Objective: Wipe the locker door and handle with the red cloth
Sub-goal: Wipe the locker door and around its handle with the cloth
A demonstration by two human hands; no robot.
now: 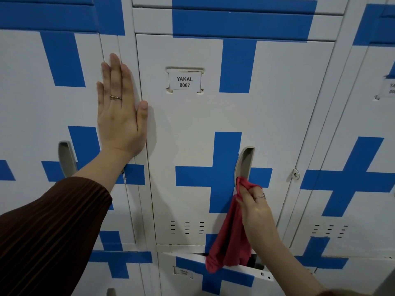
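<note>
White locker door bears blue crosses; cloth red, sleeve brown.

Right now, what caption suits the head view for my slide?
Right hand holds red cloth at the locker handle; left hand lies flat beside the door.

The left hand lies flat against the locker door's left edge, while the right hand pinches the red cloth at the handle's lower end.
</note>
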